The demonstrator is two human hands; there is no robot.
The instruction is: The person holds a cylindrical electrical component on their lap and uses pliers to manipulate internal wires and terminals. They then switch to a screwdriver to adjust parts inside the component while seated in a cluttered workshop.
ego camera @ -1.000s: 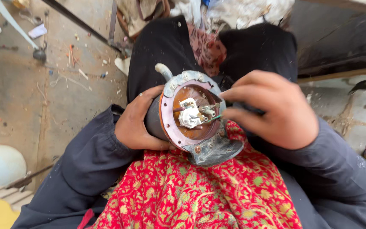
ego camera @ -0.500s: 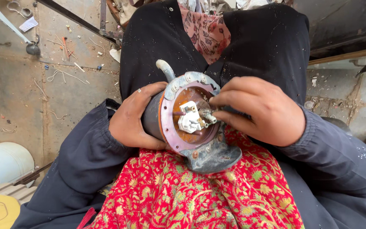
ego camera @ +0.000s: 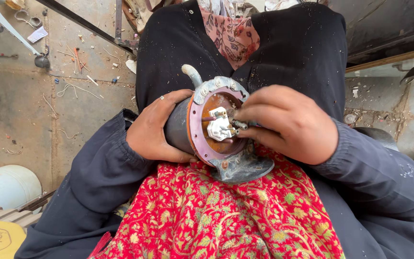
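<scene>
2 hands busy: our left (ego camera: 156, 127) grips the motor (ego camera: 202, 129); our right (ego camera: 288, 122) pinches its terminal (ego camera: 220, 128), needing steady fingers.

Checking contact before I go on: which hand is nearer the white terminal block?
Right. The right hand has its fingers at the white terminal block; the left hand grips the grey cylinder behind the flange.

My left hand (ego camera: 155, 129) wraps around the side of a round metal motor part (ego camera: 202, 127) that rests on my lap. Its open end has a pink ring (ego camera: 191, 125) and a white plug piece (ego camera: 219, 128) inside. The fingers of my right hand (ego camera: 288, 123) pinch at little wires beside the white piece. A red flowery cloth (ego camera: 216, 216) lies under it. Scraps lie on the floor (ego camera: 73, 96).
</scene>
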